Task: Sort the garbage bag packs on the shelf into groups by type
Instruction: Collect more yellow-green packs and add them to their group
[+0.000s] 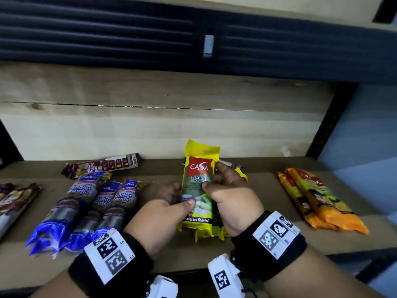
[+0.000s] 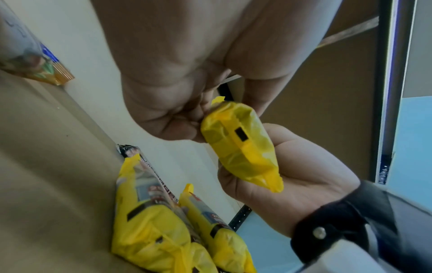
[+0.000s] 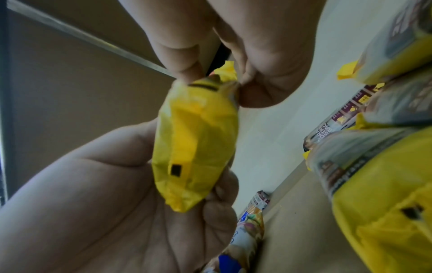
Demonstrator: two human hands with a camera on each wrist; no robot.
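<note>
Both of my hands are pinching one yellow pack [image 1: 198, 186] upright above the shelf [image 1: 268, 211], left hand [image 1: 163, 214] low on it, right hand [image 1: 229, 196] at mid-height, over more yellow packs [image 2: 151, 230] lying between blue packs [image 1: 86, 209] and orange packs [image 1: 318, 201].

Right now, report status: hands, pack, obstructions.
Both hands, left and right, grip one yellow pack, upright above the shelf. More yellow packs lie directly beneath. Blue packs left, orange packs right. Nothing blocking.
</note>
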